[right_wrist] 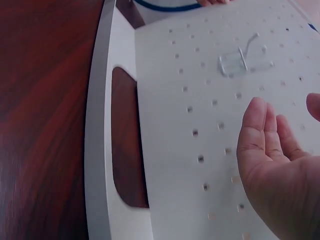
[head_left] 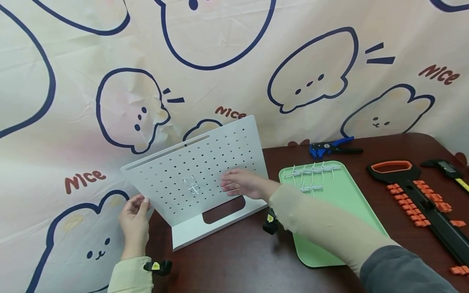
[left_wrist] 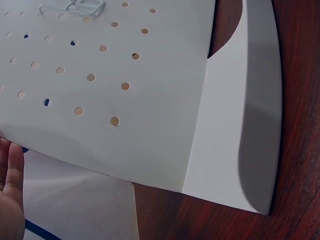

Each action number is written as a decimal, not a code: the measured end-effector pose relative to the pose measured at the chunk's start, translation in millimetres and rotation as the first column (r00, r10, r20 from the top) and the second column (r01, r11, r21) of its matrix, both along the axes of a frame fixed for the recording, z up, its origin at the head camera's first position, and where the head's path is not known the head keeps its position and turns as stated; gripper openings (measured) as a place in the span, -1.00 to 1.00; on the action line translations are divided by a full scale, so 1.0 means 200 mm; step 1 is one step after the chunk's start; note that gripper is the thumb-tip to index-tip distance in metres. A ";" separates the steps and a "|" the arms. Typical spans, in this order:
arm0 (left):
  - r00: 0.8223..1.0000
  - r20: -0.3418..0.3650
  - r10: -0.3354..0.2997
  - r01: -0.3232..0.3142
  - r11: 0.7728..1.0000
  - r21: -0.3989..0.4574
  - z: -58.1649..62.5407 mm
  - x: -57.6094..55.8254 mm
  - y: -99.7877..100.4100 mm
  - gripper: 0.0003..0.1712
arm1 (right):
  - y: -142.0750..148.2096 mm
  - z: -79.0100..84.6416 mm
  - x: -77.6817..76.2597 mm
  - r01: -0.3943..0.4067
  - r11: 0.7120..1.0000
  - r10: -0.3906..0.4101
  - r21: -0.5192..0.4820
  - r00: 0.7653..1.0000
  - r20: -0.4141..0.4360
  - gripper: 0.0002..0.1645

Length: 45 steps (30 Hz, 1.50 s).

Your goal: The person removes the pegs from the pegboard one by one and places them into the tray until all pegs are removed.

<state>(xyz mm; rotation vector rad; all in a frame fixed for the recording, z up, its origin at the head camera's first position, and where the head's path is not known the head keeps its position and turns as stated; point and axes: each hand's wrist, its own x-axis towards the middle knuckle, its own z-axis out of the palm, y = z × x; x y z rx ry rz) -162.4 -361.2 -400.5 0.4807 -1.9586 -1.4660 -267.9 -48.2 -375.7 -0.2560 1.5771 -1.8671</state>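
A white pegboard stand with rows of small holes leans back on the table, its bent foot at the front with a long cut-out. One white wire hook hangs on it left of the middle. My left hand grips the board's left edge; in the left wrist view its fingertips are at that edge. In front of the board's right half, my right hand is held with fingers extended and nothing in it; the right wrist view shows this hand beside the hook.
A green tray to the right holds several white wire hooks, partly under my right forearm. Behind it lie blue-and-black wire strippers. Further right are a black rack with orange clips and a digital caliper. A patterned cloth hangs behind.
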 end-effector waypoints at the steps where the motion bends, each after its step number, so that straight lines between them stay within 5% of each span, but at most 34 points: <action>1: 1.000 0.000 0.000 0.000 1.000 0.001 0.00 0.00 0.00 -0.87 | -0.02 0.00 0.01 -0.001 1.000 0.001 -0.005 1.000 0.002 -0.62; 10: 1.000 0.030 0.011 -0.010 1.000 -0.008 0.01 0.01 0.00 -0.86 | -0.19 0.01 0.07 -0.025 0.998 0.028 -0.050 0.998 0.054 -0.53; 29: 0.999 0.037 0.008 -0.008 1.000 -0.017 0.02 0.01 0.01 -0.84 | -0.38 -0.02 0.13 0.036 0.991 -0.020 -0.129 0.992 0.125 -0.69; 45: 0.999 0.035 0.009 -0.008 1.000 -0.007 0.01 0.01 0.01 -0.82 | -0.18 -0.05 0.11 -0.017 0.999 0.018 -0.051 1.000 0.004 -0.66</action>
